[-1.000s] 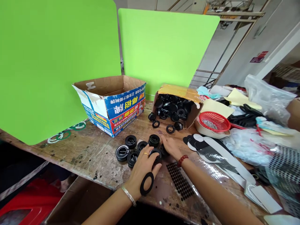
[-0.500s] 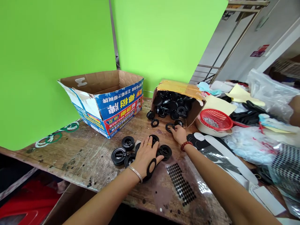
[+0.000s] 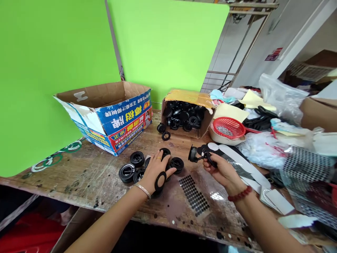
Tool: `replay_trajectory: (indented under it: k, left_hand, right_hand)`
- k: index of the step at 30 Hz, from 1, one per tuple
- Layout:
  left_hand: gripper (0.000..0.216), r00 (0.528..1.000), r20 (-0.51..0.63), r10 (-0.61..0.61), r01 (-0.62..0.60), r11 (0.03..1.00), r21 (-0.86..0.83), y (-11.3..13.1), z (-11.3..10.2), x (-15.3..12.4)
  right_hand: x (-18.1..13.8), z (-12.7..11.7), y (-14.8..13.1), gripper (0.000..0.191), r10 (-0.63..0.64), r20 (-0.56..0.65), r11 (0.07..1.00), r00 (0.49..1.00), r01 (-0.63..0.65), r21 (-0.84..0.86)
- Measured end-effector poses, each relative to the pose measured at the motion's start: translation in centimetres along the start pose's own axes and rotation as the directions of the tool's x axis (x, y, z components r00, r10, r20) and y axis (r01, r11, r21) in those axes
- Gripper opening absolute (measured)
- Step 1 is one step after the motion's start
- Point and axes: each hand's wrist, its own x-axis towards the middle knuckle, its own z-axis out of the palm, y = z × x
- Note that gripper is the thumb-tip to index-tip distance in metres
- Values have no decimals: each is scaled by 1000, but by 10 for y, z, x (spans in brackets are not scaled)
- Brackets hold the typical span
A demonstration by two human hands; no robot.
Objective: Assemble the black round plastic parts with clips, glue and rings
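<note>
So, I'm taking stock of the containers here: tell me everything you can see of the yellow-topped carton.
The carton looks like brown cardboard, with a shiny yellow side uppermost, ragged and whitish near its right corner. It lies on its side on the wooden table, before the green board, its open mouth facing the wearer. Black round parts are heaped inside. The left hand and right hand are clear of it. Its back is hidden.
</note>
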Motion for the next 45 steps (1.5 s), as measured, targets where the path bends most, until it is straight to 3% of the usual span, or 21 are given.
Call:
replay_trajectory:
  k: [2,5,8,10,12,14,16,18,21,23,30,35,37,39,42,45]
  left_hand:
    - [55,997,-63,46,-59,975,-215,8,-6,-8]
    - [62,985,-92,145,-171,829,-532,26,-13,-26]
    - [50,963,-63,260,-221,640,-735,44,-12,-45]
    - [32,969,-61,240,-182,521,-834,53,-9,-57]
    - [24,996,-33,84,-63,379,-923,58,-8,-68]
    - [25,993,60,-105,81,204,-976,61,-8,-79]
    - [27,963,142,-228,159,60,-985,62,-10,-87]
    - [29,938,172,-301,178,-9,-984,62,-10,-93]
    - [34,906,167,-389,170,-28,-985,61,-7,-98]
    - [41,882,180,-436,187,-29,-982,62,-3,-99]
    - [47,848,184,-497,215,6,-977,71,9,-95]
    - [48,824,178,-538,239,45,-970,75,15,-91]
    - [47,807,190,-559,263,53,-963,76,17,-90]
    - [48,793,204,-574,283,50,-958,75,18,-90]
    - [49,791,194,-580,283,67,-957,74,20,-89]
    - [48,794,159,-586,280,122,-952,75,24,-89]
  right_hand:
    - [-24,-3,8,20,126,49,979,991,-132,157]
    - [-58,3,22,23,242,141,936,960,-269,226]
    - [-89,15,28,25,272,284,928,920,-329,177]
    - [-102,18,25,29,274,371,945,887,-320,69]
    - [-107,12,21,41,228,377,974,898,-218,-69]
    - [-106,-2,23,42,75,261,968,962,-7,-251]
    - [-102,-19,33,26,-154,135,838,979,202,-507]
    - [-99,-32,48,9,-309,161,595,937,323,-736]
    - [-98,-43,68,14,-335,302,247,893,392,-886]
    - [-99,-44,76,19,-297,336,111,894,382,-917]
    - [-96,-38,77,19,-213,336,-20,918,340,-940]
    - [-94,-35,88,14,-301,327,-142,895,298,-944]
    - [-95,-36,92,14,-352,332,-166,875,291,-942]
    - [-101,-36,92,16,-426,355,-119,832,337,-934]
    - [-118,-25,79,15,-607,361,41,708,481,-876]
    - [-140,2,63,13,-700,399,95,592,631,-770]
